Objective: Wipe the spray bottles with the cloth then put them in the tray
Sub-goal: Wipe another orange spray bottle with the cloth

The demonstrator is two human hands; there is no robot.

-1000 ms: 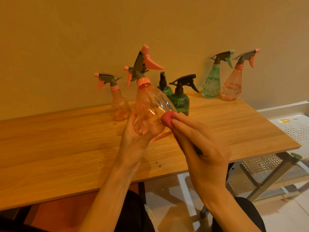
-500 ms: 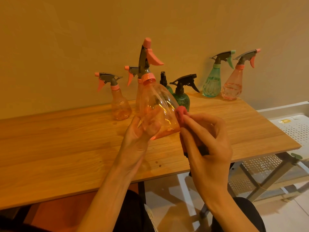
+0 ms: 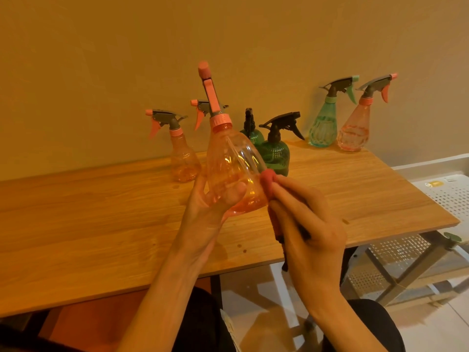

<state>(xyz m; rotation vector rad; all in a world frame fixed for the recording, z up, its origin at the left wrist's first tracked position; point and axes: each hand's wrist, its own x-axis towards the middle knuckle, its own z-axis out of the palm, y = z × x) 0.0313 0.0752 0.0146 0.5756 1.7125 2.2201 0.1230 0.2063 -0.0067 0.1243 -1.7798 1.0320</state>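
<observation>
Left hand [image 3: 213, 201] fingers grip the orange bottle [image 3: 233, 174] near-upright; right hand [image 3: 309, 224] fingers pinch the cloth [image 3: 268, 179] against its right side.

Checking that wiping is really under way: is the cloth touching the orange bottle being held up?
Touching. The head view shows the red cloth, pinched in the right hand, pressed against the orange bottle.

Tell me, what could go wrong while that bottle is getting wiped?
The left hand grips the orange bottle only near its base, so the cloth pushing sideways might make it slip. If it drops, it could knock over the green bottle just behind on the table.
</observation>
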